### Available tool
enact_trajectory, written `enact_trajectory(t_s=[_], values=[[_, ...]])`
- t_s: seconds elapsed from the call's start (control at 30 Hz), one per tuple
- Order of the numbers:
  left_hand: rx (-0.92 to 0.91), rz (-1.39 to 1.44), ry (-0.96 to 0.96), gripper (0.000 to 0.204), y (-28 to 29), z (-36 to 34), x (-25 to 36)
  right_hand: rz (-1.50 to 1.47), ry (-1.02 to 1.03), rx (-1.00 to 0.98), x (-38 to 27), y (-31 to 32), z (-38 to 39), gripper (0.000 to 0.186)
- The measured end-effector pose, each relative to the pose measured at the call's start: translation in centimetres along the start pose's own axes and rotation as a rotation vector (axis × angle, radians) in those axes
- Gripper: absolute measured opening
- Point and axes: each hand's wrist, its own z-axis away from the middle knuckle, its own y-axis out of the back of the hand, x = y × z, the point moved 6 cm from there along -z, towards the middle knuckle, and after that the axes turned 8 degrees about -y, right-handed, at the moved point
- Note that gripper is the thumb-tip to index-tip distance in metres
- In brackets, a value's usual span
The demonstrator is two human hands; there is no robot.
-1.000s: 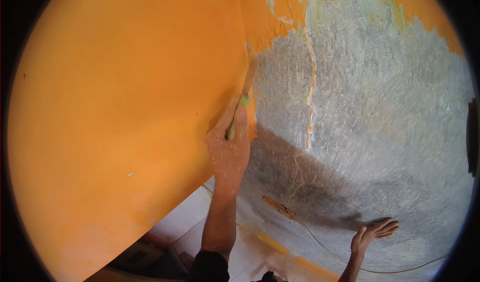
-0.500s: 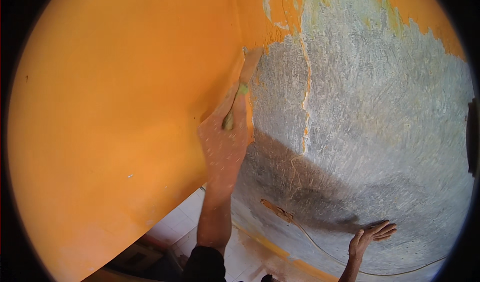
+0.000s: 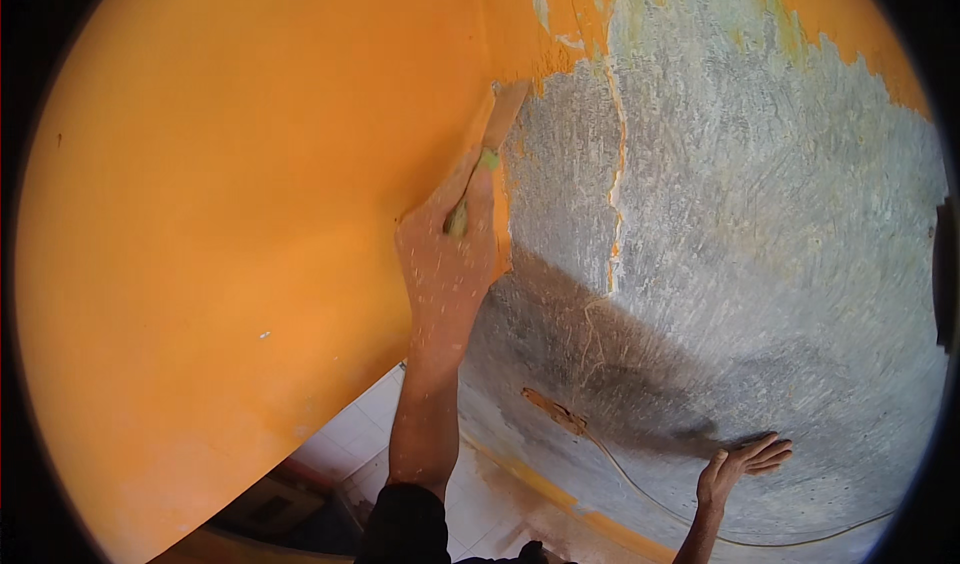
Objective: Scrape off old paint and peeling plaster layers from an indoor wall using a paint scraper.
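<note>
My left hand [image 3: 450, 234], flecked with pale chips, is raised at the inner corner where two wall faces meet. It is closed round the handle of a paint scraper [image 3: 506, 116], and the handle's end shows between thumb and palm. The scraper's wide blade points up and touches the edge of the orange paint [image 3: 560, 69] by the corner. Lower right, my right hand [image 3: 742, 464] rests on the grey bare wall [image 3: 760, 264] with its fingers spread and pointing right. It holds nothing.
An orange wall [image 3: 230, 184] fills the left side. A thin orange crack line [image 3: 615, 194] runs down the grey wall. Below it, a cable [image 3: 640, 489] comes out of a brown recess [image 3: 553, 409]. White floor tiles [image 3: 365, 414] and a dark object [image 3: 270, 509] show beneath.
My left hand and the scraper have moved slightly upward along the corner. The right hand stays on the wall in nearly the same place.
</note>
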Motion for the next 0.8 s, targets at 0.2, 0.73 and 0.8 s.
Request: enact_trajectory(t_s=[0.2, 0.73, 0.8], values=[[-0.027, 0.041, 0.065, 0.032, 0.6, 0.4, 0.2, -0.007, -0.019, -0.038, 0.4, 0.0, 0.1, 0.092], [0.089, -0.019, -0.102, 0.032, -0.1, -0.9, 0.0, -0.043, -0.023, -0.023, 0.1, -0.1, 0.2, 0.094], [0.037, -0.001, -0.06, 0.031, 0.2, -1.0, 0.7, -0.03, -0.024, -0.015, 0.4, -0.1, -0.1, 0.094]])
